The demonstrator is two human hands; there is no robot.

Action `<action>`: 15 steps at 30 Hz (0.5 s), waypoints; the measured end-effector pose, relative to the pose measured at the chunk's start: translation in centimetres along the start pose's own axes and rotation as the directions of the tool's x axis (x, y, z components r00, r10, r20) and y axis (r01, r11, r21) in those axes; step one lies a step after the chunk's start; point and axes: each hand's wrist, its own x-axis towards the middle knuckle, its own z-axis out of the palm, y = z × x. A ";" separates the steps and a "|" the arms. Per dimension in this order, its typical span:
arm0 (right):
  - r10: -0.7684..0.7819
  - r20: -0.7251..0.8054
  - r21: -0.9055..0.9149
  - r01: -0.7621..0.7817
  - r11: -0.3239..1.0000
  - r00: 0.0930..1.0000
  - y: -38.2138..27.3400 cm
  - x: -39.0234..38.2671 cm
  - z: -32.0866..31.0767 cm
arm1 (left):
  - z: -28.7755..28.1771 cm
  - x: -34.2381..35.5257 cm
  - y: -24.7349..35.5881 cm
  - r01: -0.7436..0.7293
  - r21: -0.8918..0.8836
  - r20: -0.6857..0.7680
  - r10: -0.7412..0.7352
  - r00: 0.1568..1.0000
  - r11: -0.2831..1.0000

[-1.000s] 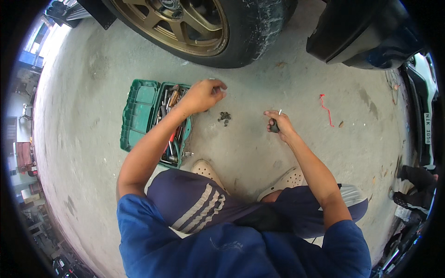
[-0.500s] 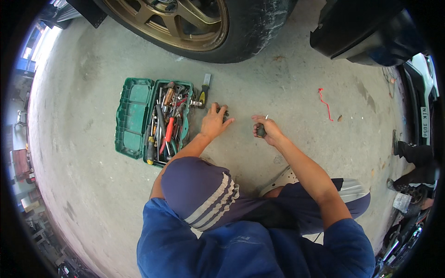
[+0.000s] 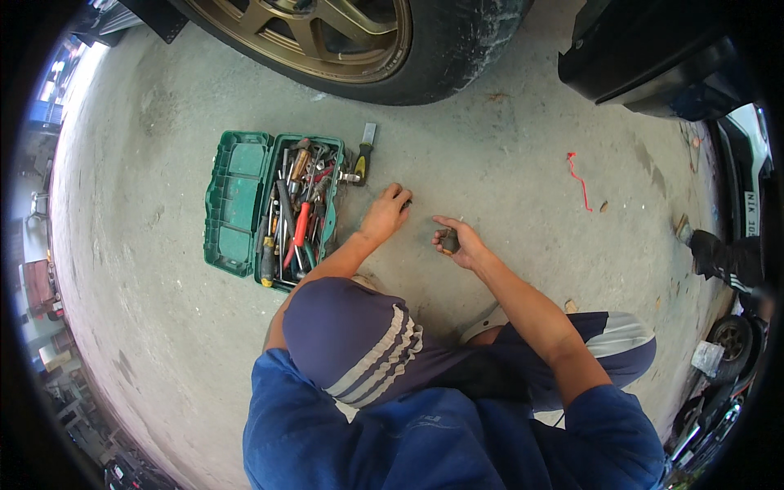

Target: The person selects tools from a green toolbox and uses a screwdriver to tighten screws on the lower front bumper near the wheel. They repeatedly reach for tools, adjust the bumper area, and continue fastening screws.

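Observation:
My left hand is closed, its fingers curled round a small dark object that they mostly hide. To its right, my right hand holds a dark, rounded, stubby object against its palm, with the index finger stretched toward the left hand. The two hands are apart, low over the concrete floor. Left of them lies an opened green toolbox, packed with screwdrivers, pliers and other hand tools; a red handle stands out on top. A scraper with a black and yellow handle rests beside the box.
A car wheel with a bronze rim stands ahead of me. At the upper right is a black body panel. A red strip lies on the floor. Another person's leg shows at the right edge, near a parked vehicle.
My right hand has shifted slightly left and turned, its index finger now extended. My left hand has moved a little right, fingers curled more tightly. The other person's foot has moved.

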 end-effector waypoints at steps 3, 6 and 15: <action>-0.013 0.028 0.059 0.011 0.998 1.000 0.0 0.0 -0.6 | -0.4 0.0 -0.4 0.054 -0.164 -0.023 -0.059 0.998 0.985; -0.032 0.021 0.082 0.030 0.996 0.999 0.1 -0.1 -0.8 | -0.6 0.2 -0.7 0.161 -0.291 0.012 -0.165 0.986 0.943; -0.062 0.266 0.273 -0.014 0.962 0.962 -0.5 -0.2 1.1 | -2.7 0.1 2.3 0.439 -0.883 0.354 -0.376 0.857 0.169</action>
